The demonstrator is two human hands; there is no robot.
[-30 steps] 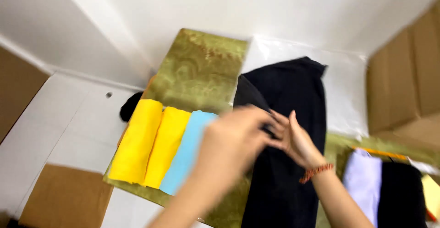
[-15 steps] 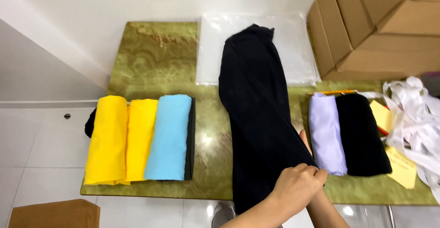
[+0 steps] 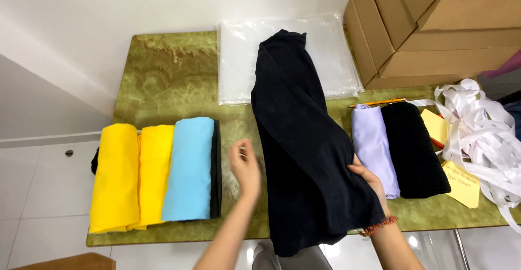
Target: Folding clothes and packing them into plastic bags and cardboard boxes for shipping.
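Two hands, right hand (image 3: 368, 179) gripping black garment (image 3: 304, 140), left hand (image 3: 245, 167) beside it

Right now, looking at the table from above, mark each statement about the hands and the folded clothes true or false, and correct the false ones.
1. The right hand grips the edge of the long black garment. True.
2. The left hand holds the light blue folded cloth. False: it is open above the green tabletop, holding nothing.
3. Two yellow folded cloths lie left of the light blue one. True.
4. The lilac folded cloth lies on the clear plastic bags. False: it lies on the tabletop beside a black folded cloth.
5. Cardboard boxes are stacked at the far right. True.
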